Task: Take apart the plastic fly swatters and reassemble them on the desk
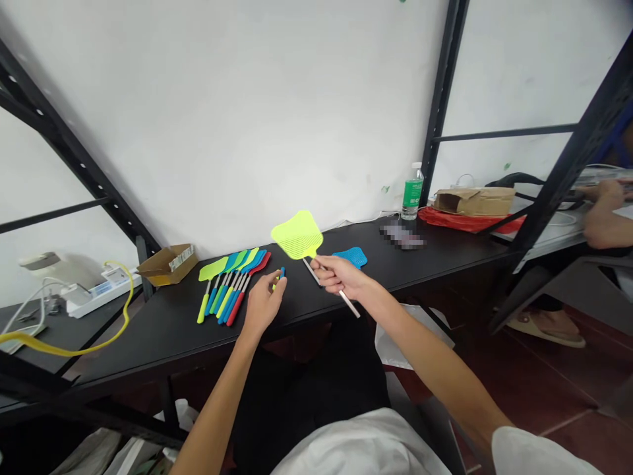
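Note:
My right hand [343, 276] is closed around the bare metal rod of a yellow-green fly swatter [298, 235], held above the table with its head up and to the left. The rod's lower end has no coloured grip on it. My left hand [266, 298] is over the table, its thumb and fingers curled together. Between them shows a bit of yellow-green handle [275, 284], mostly hidden. A blue piece [282, 271] sticks up by the fingertips. Behind my right hand lies a blue swatter head [352, 256], with another metal rod [311, 271] to its left.
Several finished-looking swatters [227, 287] lie in a row on the black table [163, 330]. An open cardboard box [168, 265], power strip [101, 293] and yellow cable [126, 313] are left. At right stand a water bottle [412, 191] and another box [475, 201]; a person sits beyond.

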Demonstrator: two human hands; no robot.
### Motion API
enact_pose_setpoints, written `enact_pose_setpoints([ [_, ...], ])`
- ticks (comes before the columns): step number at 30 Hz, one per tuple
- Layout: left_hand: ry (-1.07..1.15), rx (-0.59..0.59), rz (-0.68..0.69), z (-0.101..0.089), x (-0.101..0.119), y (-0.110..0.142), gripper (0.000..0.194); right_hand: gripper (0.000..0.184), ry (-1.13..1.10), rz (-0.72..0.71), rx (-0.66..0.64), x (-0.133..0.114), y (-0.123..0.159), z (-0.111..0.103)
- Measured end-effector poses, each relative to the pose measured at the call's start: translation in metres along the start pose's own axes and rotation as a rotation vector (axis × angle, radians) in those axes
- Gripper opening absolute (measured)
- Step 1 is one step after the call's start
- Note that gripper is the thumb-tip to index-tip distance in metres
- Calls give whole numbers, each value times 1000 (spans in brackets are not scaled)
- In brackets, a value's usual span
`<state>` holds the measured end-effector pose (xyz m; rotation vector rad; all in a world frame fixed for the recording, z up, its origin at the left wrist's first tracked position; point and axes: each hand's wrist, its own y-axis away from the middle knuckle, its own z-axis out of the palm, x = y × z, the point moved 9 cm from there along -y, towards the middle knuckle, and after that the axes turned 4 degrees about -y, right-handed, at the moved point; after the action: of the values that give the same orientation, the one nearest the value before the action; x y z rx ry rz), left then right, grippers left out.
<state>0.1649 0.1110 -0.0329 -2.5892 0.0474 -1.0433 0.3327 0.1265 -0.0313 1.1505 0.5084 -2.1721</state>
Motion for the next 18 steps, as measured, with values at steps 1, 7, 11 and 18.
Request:
enact_pose_setpoints([
  [1, 225, -87, 9, 5, 7, 6, 54, 24, -62, 84, -100, 14, 1, 18],
  [7, 959, -318, -27, 15, 47, 36, 46, 27, -341, 235, -427, 54, 11, 90],
  [11, 1120, -197, -86, 10, 45, 39, 35, 28, -261, 206, -373, 54, 12, 92],
  [18, 1234, 31, -203, 9, 35, 45, 31, 40, 81, -5, -160, 45, 5, 79],
])
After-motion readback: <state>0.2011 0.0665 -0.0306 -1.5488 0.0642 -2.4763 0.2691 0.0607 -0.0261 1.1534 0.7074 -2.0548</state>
